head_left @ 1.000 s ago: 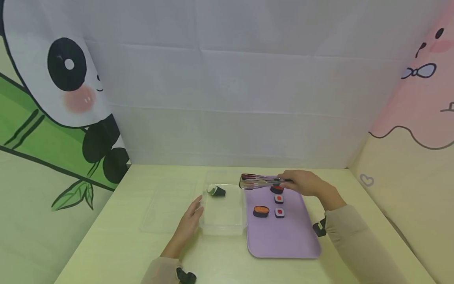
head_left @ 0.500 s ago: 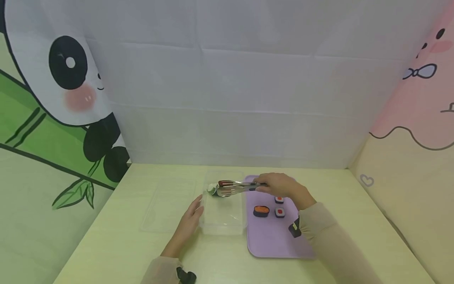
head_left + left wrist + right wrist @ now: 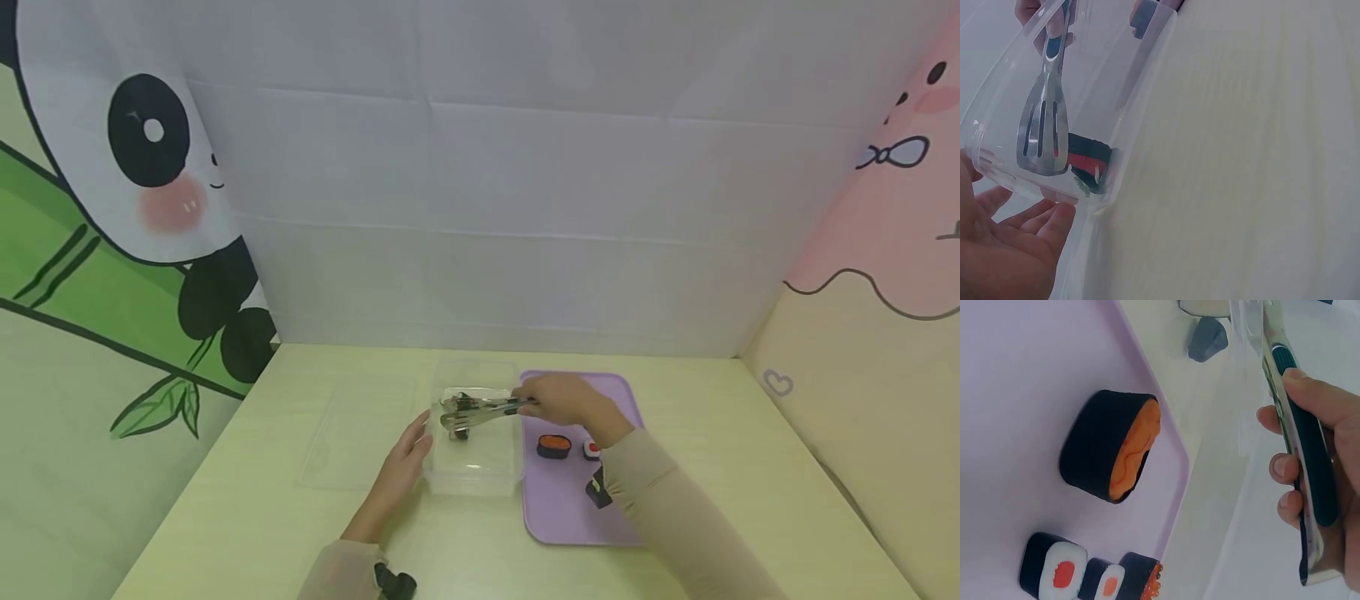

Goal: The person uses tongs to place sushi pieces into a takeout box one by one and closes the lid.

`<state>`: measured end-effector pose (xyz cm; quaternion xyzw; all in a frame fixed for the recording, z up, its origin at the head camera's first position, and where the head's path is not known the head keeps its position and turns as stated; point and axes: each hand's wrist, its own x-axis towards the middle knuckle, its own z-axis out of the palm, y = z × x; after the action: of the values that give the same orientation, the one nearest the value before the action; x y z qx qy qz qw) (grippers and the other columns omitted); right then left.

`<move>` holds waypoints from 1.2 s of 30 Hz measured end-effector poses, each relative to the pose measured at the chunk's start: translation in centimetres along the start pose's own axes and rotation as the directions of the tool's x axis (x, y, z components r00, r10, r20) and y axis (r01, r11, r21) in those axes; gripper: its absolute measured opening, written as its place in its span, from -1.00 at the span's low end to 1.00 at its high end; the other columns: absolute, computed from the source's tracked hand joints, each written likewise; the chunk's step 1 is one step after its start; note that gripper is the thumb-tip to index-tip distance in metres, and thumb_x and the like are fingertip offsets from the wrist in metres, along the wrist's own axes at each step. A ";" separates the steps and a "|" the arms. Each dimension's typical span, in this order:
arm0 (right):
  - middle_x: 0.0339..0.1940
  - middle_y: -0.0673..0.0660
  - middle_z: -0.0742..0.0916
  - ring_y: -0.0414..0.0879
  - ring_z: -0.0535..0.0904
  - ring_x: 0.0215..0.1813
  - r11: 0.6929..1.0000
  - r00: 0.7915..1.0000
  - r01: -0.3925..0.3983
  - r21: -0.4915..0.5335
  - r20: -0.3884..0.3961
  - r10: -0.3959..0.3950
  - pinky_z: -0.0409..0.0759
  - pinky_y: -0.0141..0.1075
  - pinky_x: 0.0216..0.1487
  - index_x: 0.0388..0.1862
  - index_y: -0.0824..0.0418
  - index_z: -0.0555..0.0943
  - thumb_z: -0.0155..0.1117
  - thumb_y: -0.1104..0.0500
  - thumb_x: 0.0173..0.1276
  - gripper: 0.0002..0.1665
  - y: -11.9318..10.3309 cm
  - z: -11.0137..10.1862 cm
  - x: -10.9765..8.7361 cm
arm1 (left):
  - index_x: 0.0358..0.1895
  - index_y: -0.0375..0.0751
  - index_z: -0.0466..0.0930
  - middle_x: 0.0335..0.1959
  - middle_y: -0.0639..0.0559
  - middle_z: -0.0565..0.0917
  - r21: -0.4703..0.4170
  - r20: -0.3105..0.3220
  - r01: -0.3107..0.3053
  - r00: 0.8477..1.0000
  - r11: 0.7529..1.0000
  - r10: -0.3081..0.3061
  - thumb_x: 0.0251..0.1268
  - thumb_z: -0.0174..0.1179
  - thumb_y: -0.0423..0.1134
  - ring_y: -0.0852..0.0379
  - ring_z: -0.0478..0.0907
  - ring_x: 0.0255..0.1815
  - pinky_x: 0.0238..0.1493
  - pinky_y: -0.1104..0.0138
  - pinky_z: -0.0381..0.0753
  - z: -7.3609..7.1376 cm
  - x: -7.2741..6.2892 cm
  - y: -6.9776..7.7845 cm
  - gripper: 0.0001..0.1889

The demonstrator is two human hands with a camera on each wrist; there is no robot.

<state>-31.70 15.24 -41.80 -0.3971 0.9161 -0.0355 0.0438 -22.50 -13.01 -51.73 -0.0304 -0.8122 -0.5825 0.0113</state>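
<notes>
My right hand (image 3: 562,398) grips metal tongs (image 3: 487,410) with slotted ends and dark green handle pads. The tong ends reach into a clear plastic box (image 3: 474,483). Beside them in the left wrist view lies a dark sushi piece with a red band (image 3: 1088,164); whether the tongs still pinch it, I cannot tell. A bit of green shows under it. My left hand (image 3: 401,467) touches the box's left side with relaxed fingers. To the right, a purple tray (image 3: 570,517) bears an orange-topped sushi (image 3: 553,447) and a white sushi roll with a red centre (image 3: 1063,575).
Left of the box lies a clear flat lid (image 3: 356,433). In the right wrist view, a smaller roll (image 3: 1110,586) and a roe-topped sushi (image 3: 1144,575) stand on the tray; my right arm hides these in the head view. A pale wall cloth (image 3: 480,283) closes the back.
My right hand has carried the tongs, with a dark and red piece at their ends, leftward from above the tray and down into the box. My left hand has stayed at the box.
</notes>
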 end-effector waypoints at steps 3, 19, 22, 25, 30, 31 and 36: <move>0.12 0.08 0.67 0.02 0.55 0.18 1.000 0.999 -0.019 -0.004 0.026 0.019 0.49 -0.07 0.17 0.28 0.14 0.56 0.16 -0.01 0.49 -0.53 -0.5 -0.1 0.2 | 0.52 -0.15 0.11 0.43 -0.37 0.21 0.000 -0.007 0.005 1.000 1.000 -0.005 0.59 -0.12 -0.11 -0.38 0.15 0.40 0.28 -0.21 0.23 0.0 0.0 0.0 -0.46; -0.05 0.01 0.71 -0.07 0.61 0.00 0.997 0.994 -0.067 -0.049 0.080 0.071 0.57 -0.09 0.02 0.10 0.10 0.66 0.25 0.03 0.43 -0.66 -0.8 -1.6 -0.7 | 0.52 -0.13 0.11 0.43 -0.37 0.22 -0.001 -0.003 -0.008 1.000 1.000 0.008 0.60 -0.12 -0.13 -0.37 0.15 0.41 0.28 -0.21 0.23 0.4 0.3 0.0 -0.47; -0.03 0.00 0.71 -0.08 0.60 0.03 0.994 0.993 -0.075 -0.075 0.087 0.081 0.57 -0.08 0.03 0.12 0.08 0.66 0.24 0.01 0.43 -0.65 -0.8 -1.6 -0.7 | 0.52 -0.13 0.11 0.43 -0.37 0.22 -0.003 -0.005 -0.008 1.000 1.000 0.008 0.60 -0.12 -0.13 -0.37 0.15 0.41 0.28 -0.21 0.23 0.5 0.3 -0.1 -0.47; -0.05 -0.01 0.71 -0.10 0.61 0.02 0.992 0.991 -0.086 -0.089 0.093 0.094 0.58 -0.08 0.00 0.12 0.06 0.66 0.24 0.00 0.43 -0.66 -0.9 -1.7 -0.6 | 0.52 -0.15 0.10 0.42 -0.38 0.22 -0.006 -0.007 -0.008 1.000 1.000 0.008 0.60 -0.12 -0.13 -0.37 0.16 0.40 0.27 -0.21 0.24 0.6 0.4 -0.1 -0.47; -0.05 0.01 0.71 -0.08 0.61 0.01 0.993 0.989 -0.089 -0.083 0.110 0.098 0.58 -0.07 0.01 0.11 0.08 0.66 0.27 0.03 0.41 -0.65 -1.1 -1.8 -0.8 | 0.52 -0.17 0.09 0.42 -0.39 0.23 -0.013 -0.006 -0.015 1.000 1.000 0.015 0.60 -0.13 -0.15 -0.38 0.18 0.39 0.27 -0.22 0.23 0.6 0.4 -0.2 -0.47; -0.05 0.02 0.71 -0.07 0.60 0.02 0.993 0.989 -0.089 -0.084 0.111 0.098 0.58 -0.08 0.02 0.12 0.09 0.66 0.27 0.03 0.41 -0.65 -1.1 -1.8 -0.8 | 0.52 -0.16 0.09 0.42 -0.38 0.23 -0.014 -0.005 -0.015 1.000 1.000 0.015 0.60 -0.13 -0.15 -0.38 0.18 0.39 0.27 -0.22 0.23 0.6 0.3 -0.2 -0.47; -0.07 0.01 0.72 -0.08 0.61 -0.02 0.995 0.994 -0.069 -0.070 0.081 0.074 0.58 -0.11 0.01 0.12 0.10 0.66 0.24 0.03 0.43 -0.65 -1.1 -1.7 -0.9 | 0.52 -0.16 0.09 0.42 -0.39 0.23 -0.013 -0.001 -0.024 1.000 1.000 0.024 0.60 -0.14 -0.14 -0.39 0.17 0.39 0.27 -0.23 0.22 0.5 0.1 0.0 -0.47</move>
<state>-30.45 15.20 -39.91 -0.3664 0.9277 0.0133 0.0698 -22.61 -12.50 -51.85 -0.0398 -0.8079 -0.5877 0.0184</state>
